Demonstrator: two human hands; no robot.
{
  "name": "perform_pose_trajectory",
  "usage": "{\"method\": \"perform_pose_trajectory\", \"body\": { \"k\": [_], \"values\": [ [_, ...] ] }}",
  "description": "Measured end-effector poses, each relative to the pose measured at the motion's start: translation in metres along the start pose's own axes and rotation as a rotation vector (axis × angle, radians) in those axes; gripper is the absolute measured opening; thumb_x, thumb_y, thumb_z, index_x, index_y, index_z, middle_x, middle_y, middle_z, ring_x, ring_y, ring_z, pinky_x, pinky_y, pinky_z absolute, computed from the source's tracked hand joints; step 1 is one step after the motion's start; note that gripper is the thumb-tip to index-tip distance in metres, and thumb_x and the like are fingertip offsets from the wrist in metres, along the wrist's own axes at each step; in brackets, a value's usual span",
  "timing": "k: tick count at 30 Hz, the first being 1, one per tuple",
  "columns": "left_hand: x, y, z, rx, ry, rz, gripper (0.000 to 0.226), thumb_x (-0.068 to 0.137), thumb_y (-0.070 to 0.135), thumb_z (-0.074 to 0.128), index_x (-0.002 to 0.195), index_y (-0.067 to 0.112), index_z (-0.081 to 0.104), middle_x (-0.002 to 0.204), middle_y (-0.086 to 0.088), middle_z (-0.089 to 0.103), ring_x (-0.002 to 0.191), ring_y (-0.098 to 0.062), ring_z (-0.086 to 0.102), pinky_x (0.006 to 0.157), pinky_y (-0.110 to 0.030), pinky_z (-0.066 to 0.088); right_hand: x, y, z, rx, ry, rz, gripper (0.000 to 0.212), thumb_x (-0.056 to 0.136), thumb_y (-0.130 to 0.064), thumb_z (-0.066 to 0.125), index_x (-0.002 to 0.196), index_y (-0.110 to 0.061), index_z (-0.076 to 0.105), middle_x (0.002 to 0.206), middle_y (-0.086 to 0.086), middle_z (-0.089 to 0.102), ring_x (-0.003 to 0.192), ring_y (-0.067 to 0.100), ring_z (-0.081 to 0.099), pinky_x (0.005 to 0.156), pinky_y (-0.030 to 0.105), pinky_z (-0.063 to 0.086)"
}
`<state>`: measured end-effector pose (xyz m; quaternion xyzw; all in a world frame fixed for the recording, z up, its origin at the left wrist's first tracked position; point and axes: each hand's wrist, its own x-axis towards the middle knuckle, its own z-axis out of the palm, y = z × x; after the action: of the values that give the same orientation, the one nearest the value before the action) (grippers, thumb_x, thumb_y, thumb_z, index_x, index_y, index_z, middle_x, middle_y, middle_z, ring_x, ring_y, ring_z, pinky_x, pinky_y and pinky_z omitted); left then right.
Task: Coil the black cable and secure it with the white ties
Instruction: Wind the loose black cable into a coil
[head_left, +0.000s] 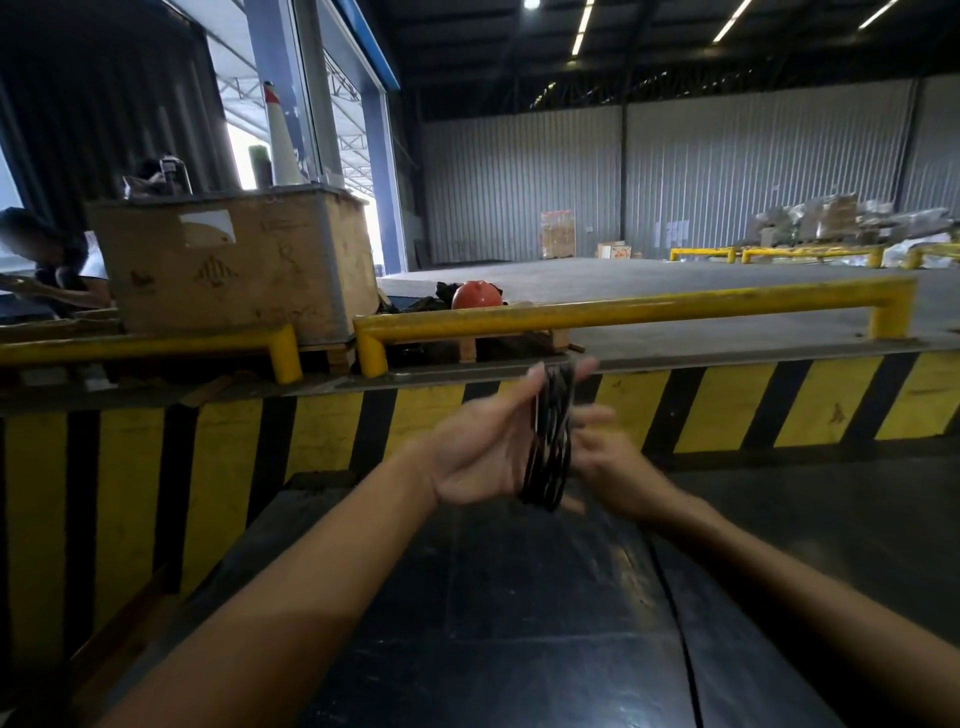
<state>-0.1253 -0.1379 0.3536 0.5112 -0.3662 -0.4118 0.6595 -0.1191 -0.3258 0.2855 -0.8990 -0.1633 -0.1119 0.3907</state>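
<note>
The black cable (549, 441) stands as a narrow coil between both hands, over a dark bench (509, 623); the left hand (483, 452) props it with straight fingers; the right hand's (610, 460) grip is too blurred to tell; it looks light, limp and springy, so best pinched mid-coil.

no legible text, plywood crate (234, 270) bears dark handling symbols and scrawls, too blurred to read

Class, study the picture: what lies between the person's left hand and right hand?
In the head view, the coiled black cable stands upright between the left hand and right hand, against the left palm.
</note>
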Motion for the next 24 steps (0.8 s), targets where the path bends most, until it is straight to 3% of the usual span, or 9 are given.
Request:
{"method": "perform_pose_trajectory", "body": {
  "k": [3, 5, 8, 11, 14, 17, 20, 22, 24],
  "values": [
    [0.01, 0.014, 0.0, -0.032, 0.171, 0.2, 0.04, 0.093, 0.05, 0.031, 0.124, 0.046, 0.056, 0.148, -0.001, 0.038, 0.125, -0.029, 0.049, 0.092, -0.063, 0.043, -0.022, -0.008, 0.046, -0.137, -0.245, -0.035, 0.021, 0.098, -0.039, 0.038, 0.093, -0.028, 0.055, 0.086, -0.002, 0.063, 0.074, 0.011, 0.061, 0.074, 0.039, 0.056],
    [0.013, 0.016, -0.009, 0.043, 0.308, 0.268, 0.037, 0.096, 0.048, 0.029, 0.123, 0.05, 0.055, 0.15, 0.002, 0.033, 0.13, -0.027, 0.041, 0.09, -0.055, 0.044, -0.031, -0.013, 0.056, -0.214, -0.342, -0.073, 0.023, 0.098, -0.043, 0.036, 0.096, -0.026, 0.053, 0.082, 0.0, 0.063, 0.07, 0.015, 0.061, 0.068, 0.038, 0.054],
    [0.01, 0.009, -0.033, 0.412, 0.556, 0.253, 0.041, 0.096, 0.05, 0.031, 0.135, 0.045, 0.043, 0.155, -0.005, 0.029, 0.14, -0.03, 0.028, 0.093, -0.043, 0.035, -0.03, -0.015, 0.037, -0.251, -0.39, -0.094, 0.026, 0.098, -0.04, 0.039, 0.097, -0.02, 0.056, 0.079, -0.001, 0.061, 0.067, 0.012, 0.059, 0.062, 0.029, 0.05],
    [0.001, -0.002, -0.056, 0.944, 0.701, 0.064, 0.049, 0.092, 0.061, 0.03, 0.13, 0.038, 0.05, 0.14, -0.008, 0.049, 0.126, -0.026, 0.045, 0.094, -0.039, 0.039, -0.02, -0.013, -0.001, -0.335, -0.331, -0.103, 0.023, 0.097, -0.035, 0.043, 0.095, -0.02, 0.06, 0.077, -0.005, 0.059, 0.064, 0.002, 0.056, 0.059, 0.018, 0.044],
    [-0.007, -0.013, -0.063, 1.108, 0.614, -0.179, 0.044, 0.093, 0.058, 0.031, 0.115, 0.031, 0.059, 0.113, -0.003, 0.058, 0.097, -0.014, 0.056, 0.083, -0.035, 0.046, -0.009, -0.012, -0.04, -0.39, -0.193, -0.124, 0.021, 0.094, -0.035, 0.049, 0.088, -0.021, 0.063, 0.078, -0.004, 0.062, 0.068, 0.004, 0.06, 0.061, 0.018, 0.047],
    [-0.009, -0.02, -0.051, 1.135, 0.451, -0.394, 0.041, 0.092, 0.059, 0.032, 0.098, 0.033, 0.063, 0.103, 0.0, 0.062, 0.094, -0.021, 0.061, 0.079, -0.036, 0.047, 0.0, -0.013, -0.065, -0.43, -0.024, -0.174, 0.017, 0.089, -0.036, 0.056, 0.085, -0.023, 0.066, 0.071, -0.009, 0.061, 0.061, 0.001, 0.057, 0.054, 0.015, 0.041],
    [-0.005, -0.025, -0.035, 1.079, 0.277, -0.474, 0.042, 0.087, 0.067, 0.03, 0.115, 0.048, 0.056, 0.114, 0.006, 0.061, 0.103, -0.017, 0.059, 0.1, -0.044, 0.043, 0.006, -0.012, -0.071, -0.439, 0.134, -0.215, 0.011, 0.085, -0.035, 0.063, 0.084, -0.025, 0.065, 0.065, -0.012, 0.057, 0.057, -0.001, 0.054, 0.052, 0.013, 0.037],
    [-0.003, -0.025, -0.025, 0.995, 0.199, -0.472, 0.054, 0.085, 0.069, 0.032, 0.132, 0.045, 0.045, 0.113, 0.01, 0.057, 0.101, -0.01, 0.056, 0.097, -0.042, 0.044, 0.009, -0.011, -0.069, -0.38, 0.218, -0.205, 0.01, 0.083, -0.035, 0.066, 0.083, -0.025, 0.063, 0.065, -0.011, 0.057, 0.058, -0.001, 0.054, 0.051, 0.012, 0.037],
    [-0.001, -0.021, -0.016, 0.852, 0.141, -0.425, 0.062, 0.087, 0.066, 0.033, 0.142, 0.037, 0.037, 0.124, 0.004, 0.055, 0.11, -0.018, 0.057, 0.094, -0.042, 0.047, 0.01, -0.01, -0.062, -0.329, 0.246, -0.198, 0.011, 0.084, -0.036, 0.064, 0.082, -0.025, 0.063, 0.067, -0.008, 0.06, 0.059, 0.001, 0.055, 0.052, 0.014, 0.04]
  ]
}}
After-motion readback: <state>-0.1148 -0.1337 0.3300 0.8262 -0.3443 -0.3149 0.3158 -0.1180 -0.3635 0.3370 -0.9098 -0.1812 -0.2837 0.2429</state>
